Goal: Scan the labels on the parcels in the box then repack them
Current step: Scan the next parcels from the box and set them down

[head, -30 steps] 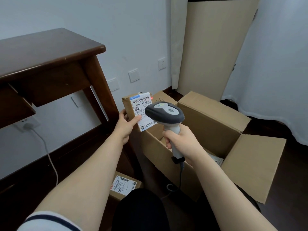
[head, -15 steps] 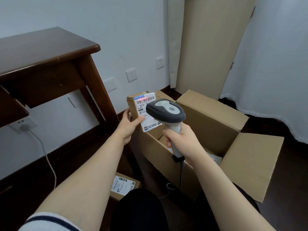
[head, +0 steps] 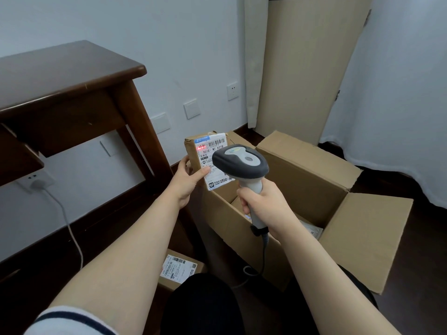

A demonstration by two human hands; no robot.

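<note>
Far left of the fingers stands a dark wooden desk (head: 72,76), and below its edge a white plug (head: 38,183) sits in a wall socket with its cord hanging to the floor. The left hand (head: 187,181) holds a small brown parcel (head: 192,151) upright above the near left corner of the box. Its thumb (head: 203,171) presses on the front and the other fingers wrap round the left edge. The parcel's white label (head: 215,153) faces the person, and a red scan light (head: 200,148) glows on its upper left part, just above the thumb. Well below the left fingers, beside the forearm, a second parcel (head: 179,269) lies on the floor, label up. Just right of the held parcel, the scanner (head: 240,163) has its grey head overlapping the label's right side. The right hand (head: 263,204) grips the pale handle with its fingers (head: 244,201) curled tightly round it, and the scanner's dark cable (head: 264,252) hangs down from below that hand. Under and to the right of both hands sits the open cardboard box (head: 314,180) with its flaps spread. A pale packet (head: 312,229) shows inside it, just right of the right wrist. Behind the box a flat cardboard sheet (head: 302,68) leans on the wall, and a white curtain (head: 399,93) hangs at far right.
</note>
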